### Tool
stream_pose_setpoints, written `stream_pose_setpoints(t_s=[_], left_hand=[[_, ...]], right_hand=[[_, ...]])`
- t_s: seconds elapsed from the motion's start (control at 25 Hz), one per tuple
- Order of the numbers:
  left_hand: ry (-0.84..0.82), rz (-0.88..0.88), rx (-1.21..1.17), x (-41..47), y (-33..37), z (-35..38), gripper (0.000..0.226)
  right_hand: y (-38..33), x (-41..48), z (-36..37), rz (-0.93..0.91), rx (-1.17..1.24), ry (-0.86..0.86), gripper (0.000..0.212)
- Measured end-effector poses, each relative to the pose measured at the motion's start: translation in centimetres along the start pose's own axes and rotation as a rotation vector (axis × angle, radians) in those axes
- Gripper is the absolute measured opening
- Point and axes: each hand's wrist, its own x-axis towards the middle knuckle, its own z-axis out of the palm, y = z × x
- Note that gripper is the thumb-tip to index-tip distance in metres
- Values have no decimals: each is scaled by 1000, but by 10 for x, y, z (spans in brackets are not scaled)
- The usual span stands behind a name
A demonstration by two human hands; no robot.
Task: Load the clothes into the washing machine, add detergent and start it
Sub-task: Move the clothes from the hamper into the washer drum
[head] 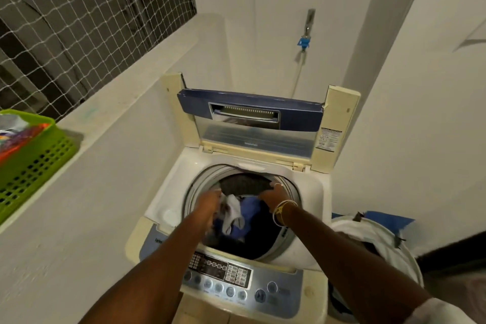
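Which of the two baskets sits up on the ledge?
The green perforated basket, left of the washing machine. The white hamper stands lower, on the machine's right.

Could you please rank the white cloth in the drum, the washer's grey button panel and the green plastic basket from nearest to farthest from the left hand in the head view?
1. White cloth: by the left hand, inside the drum.
2. Grey button panel: front edge of the washer.
3. Green plastic basket: ledge, far left.
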Motion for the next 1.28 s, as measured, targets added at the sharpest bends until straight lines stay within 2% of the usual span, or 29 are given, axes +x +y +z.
stream_pose_setpoints(t_s=[0.04, 0.08, 0.16, 0.24, 0.32, 0.44, 0.52, 0.6, 0.68, 0.96, 1.12, 1.28], left_hand=[[56, 61, 55, 4, -2, 8, 18], [75, 127, 49, 3, -2, 20, 16], [82, 307, 92, -5, -2, 59, 14], [50, 509, 140, -29, -6, 105, 9], [12, 695, 247, -55, -9, 154, 10], [-96, 841, 330, -81, -19, 236, 8], [-166, 867, 364, -84, -31, 288, 7], [-238, 846, 386, -82, -46, 338, 8], [-273, 795, 411, -70, -64, 380, 8], [-242, 516, 588, 17, -156, 467, 21], [-224, 236, 615, 84, -221, 489, 13], [-326, 48, 813, 147, -298, 501, 32]], right_hand=[[4, 0, -8, 83, 55, 20, 51], [32, 17, -8, 27, 50, 88, 49], [43, 14, -23, 43, 150, 83, 34], [27, -25, -55, -55, 277, 213, 15], [41, -50, -82, -96, 440, 386, 12], [97, -61, -120, -76, 560, 539, 9], [133, -61, -149, -9, 598, 613, 7], [174, -58, -180, 67, 612, 663, 5], [222, -50, -199, 132, 604, 642, 5], [386, 5, -221, 321, 411, 495, 10], [480, 43, -199, 436, 317, 328, 20], [567, 90, -149, 476, 59, 61, 38]])
